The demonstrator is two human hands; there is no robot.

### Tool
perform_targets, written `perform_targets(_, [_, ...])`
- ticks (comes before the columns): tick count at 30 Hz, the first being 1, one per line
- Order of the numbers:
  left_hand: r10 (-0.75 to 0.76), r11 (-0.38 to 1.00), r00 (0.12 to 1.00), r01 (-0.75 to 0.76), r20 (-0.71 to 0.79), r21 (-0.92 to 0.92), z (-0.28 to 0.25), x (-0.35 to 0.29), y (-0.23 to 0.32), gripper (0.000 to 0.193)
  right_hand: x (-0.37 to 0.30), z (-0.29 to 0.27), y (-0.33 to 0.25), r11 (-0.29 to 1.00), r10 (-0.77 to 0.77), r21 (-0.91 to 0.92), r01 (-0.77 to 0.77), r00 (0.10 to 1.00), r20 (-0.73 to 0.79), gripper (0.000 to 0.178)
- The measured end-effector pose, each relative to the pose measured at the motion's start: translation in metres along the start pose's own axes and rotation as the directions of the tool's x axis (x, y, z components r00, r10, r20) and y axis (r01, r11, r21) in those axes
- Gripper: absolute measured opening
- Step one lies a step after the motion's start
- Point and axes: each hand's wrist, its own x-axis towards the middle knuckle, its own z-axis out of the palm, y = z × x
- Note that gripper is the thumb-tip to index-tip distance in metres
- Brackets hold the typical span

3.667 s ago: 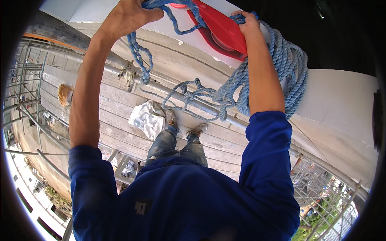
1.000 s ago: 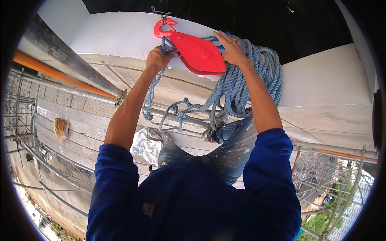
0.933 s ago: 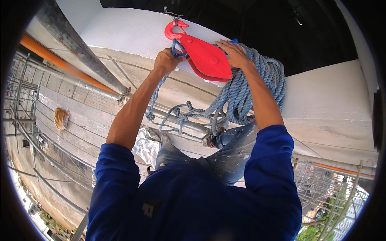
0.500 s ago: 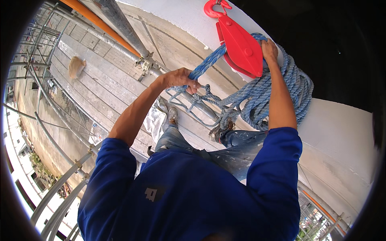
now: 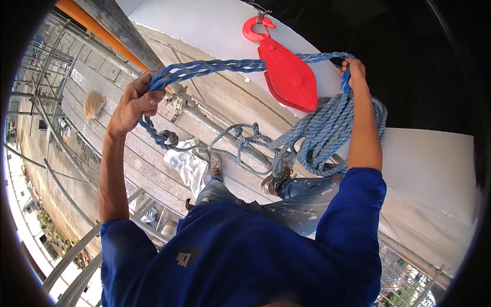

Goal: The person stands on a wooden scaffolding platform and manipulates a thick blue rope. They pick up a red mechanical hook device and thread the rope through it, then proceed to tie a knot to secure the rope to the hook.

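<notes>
A red pulley block with a red hook at its top lies against the white ledge. Blue rope runs through it, stretched between my hands. My left hand is closed around several rope strands left of the block, and a knotted end dangles beneath it. On the block's other side, my right hand grips the rope at a bright blue wrapped part. Below that hand hangs a thick rope coil, partly hidden by my right forearm. A knotted loose length trails from the coil toward the planks.
I stand on a plank walkway. Along it run scaffold pipes, one with a clamp, and an orange pipe. A white plastic sheet lies by my shoe, a tan bag farther off. The white ledge curves right.
My left hand has moved left, drawing the rope strands out longer and lifting a knotted end. My right hand is slightly right and lower. The block appears lower and farther left.
</notes>
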Motion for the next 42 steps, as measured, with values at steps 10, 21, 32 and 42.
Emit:
perform_targets(10, [0.216,0.676,0.971,-0.222,0.099,0.702,0.095,0.239,-0.015,0.041,0.006,-0.223,-0.115,0.777,-0.194,0.501,0.381,0.902,-0.385,0.007])
perform_targets(21, [0.509,0.490,0.802,-0.567,0.311,0.662,0.290,0.240,0.035,0.081,-0.241,-0.056,-0.237,0.566,-0.812,0.485,0.667,0.554,0.186,0.042])
perform_targets(32, [0.039,0.938,0.999,-0.036,0.002,-0.345,0.215,0.372,0.086,0.026,-0.236,0.107,-0.005,0.487,-0.424,-0.762,0.426,0.879,0.220,0.141])
perform_targets(42, [0.312,0.734,0.921,-0.389,-0.233,-0.556,0.047,0.446,0.176,0.022,-0.212,0.145,0.073,0.092,-0.586,-0.863,0.496,0.728,0.356,0.121])
